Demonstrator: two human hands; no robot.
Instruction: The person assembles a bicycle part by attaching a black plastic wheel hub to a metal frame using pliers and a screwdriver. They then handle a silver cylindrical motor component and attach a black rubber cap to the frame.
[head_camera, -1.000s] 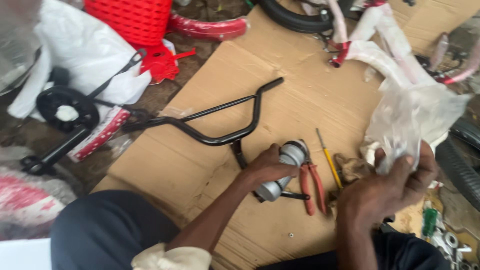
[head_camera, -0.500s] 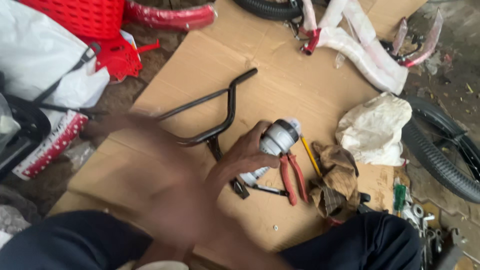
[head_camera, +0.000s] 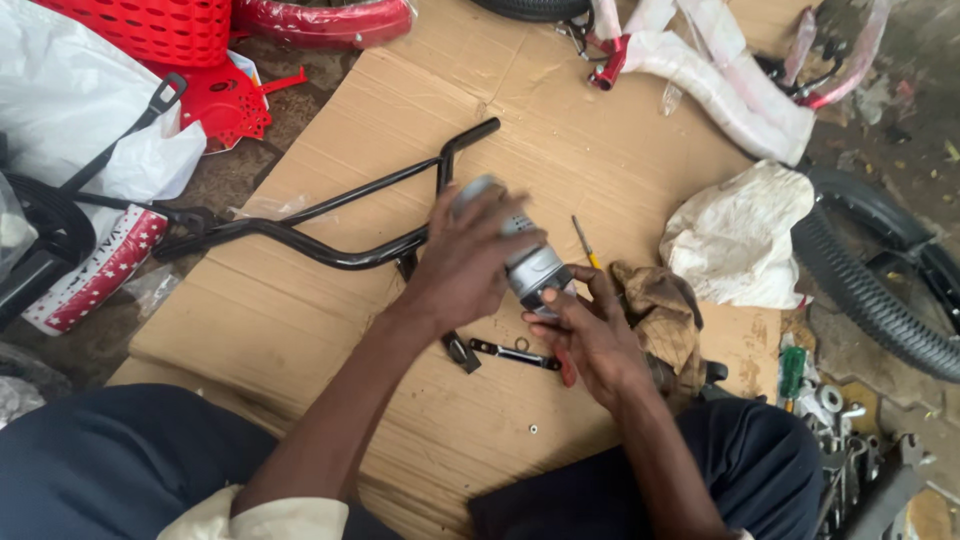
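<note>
Canister (head_camera: 530, 262) sits between left hand (head_camera: 470, 262) and right hand (head_camera: 590, 335).

I see a red package with white stars (head_camera: 95, 270) lying far left, beside a white plastic bag (head_camera: 80, 110) behind it.

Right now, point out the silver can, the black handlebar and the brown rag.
silver can (head_camera: 530, 262), head view, on its lower body.
black handlebar (head_camera: 330, 205), head view, on its upper crossbar.
brown rag (head_camera: 660, 310), head view, on its middle folds.

Bicycle workshop — handlebar (head_camera: 330, 215), tyre (head_camera: 880, 280), cardboard (head_camera: 620, 140)
</note>
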